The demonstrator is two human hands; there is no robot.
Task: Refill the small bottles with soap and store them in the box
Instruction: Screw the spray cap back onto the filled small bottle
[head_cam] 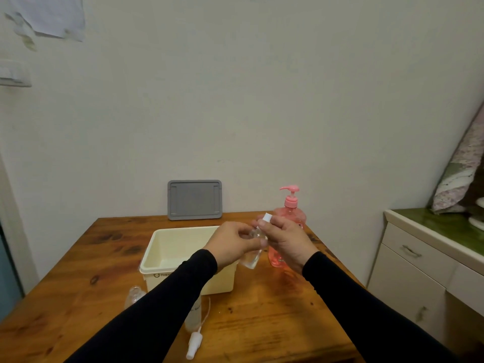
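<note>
My left hand (231,242) grips a small clear bottle (252,258) held above the table, beside the cream box (167,247). My right hand (284,239) pinches the bottle's white cap (267,218) at its top. Right behind my hands stands a pink soap pump bottle (290,213). A second small clear bottle (135,296) stands near the front left of the box. A third clear bottle (192,315) is partly hidden under my left sleeve, and a white spray pump with its tube (195,340) lies on the table in front of it.
The box's grey lid (194,199) leans against the wall at the back of the wooden table (262,310). A white cabinet with a green top (429,247) stands to the right, with a bundle of cloth on it.
</note>
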